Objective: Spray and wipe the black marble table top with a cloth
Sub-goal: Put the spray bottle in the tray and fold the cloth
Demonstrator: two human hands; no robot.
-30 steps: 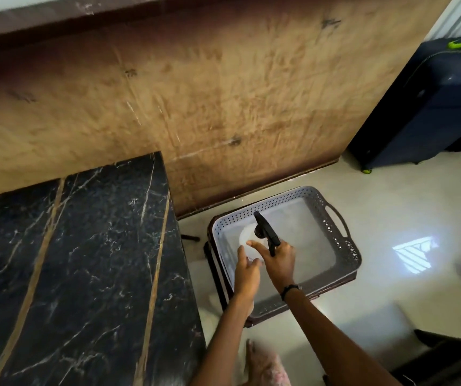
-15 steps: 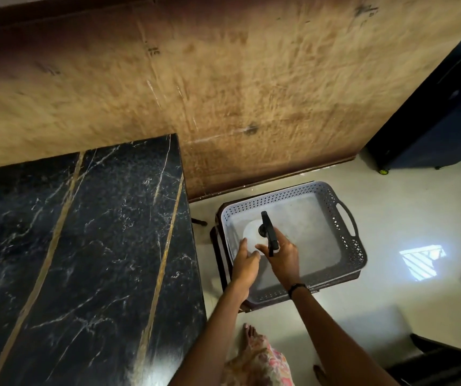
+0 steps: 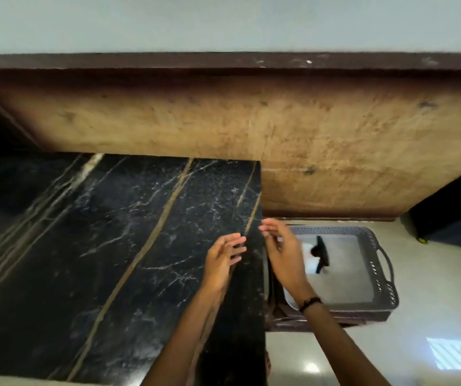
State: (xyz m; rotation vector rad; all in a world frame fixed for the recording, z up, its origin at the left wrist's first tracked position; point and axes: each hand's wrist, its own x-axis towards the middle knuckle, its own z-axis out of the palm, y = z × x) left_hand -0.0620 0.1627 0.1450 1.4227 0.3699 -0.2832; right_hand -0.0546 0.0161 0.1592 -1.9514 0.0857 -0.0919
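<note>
Two empty hands are hovering spread-fingered at the black marble table top [image 3: 106, 246]: left hand [image 3: 222, 260] over its right edge, right hand [image 3: 282, 250] just past it, above the floor-level basket [image 3: 385, 277] holding the spray bottle [image 3: 321, 253].

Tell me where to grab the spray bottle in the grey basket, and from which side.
Grip the spray bottle at the neck just under its black trigger head, coming down from above. It stands upright in the grey basket, head uppermost, and the basket walls block a low side approach. The right hand, empty and open, is nearer.
</note>
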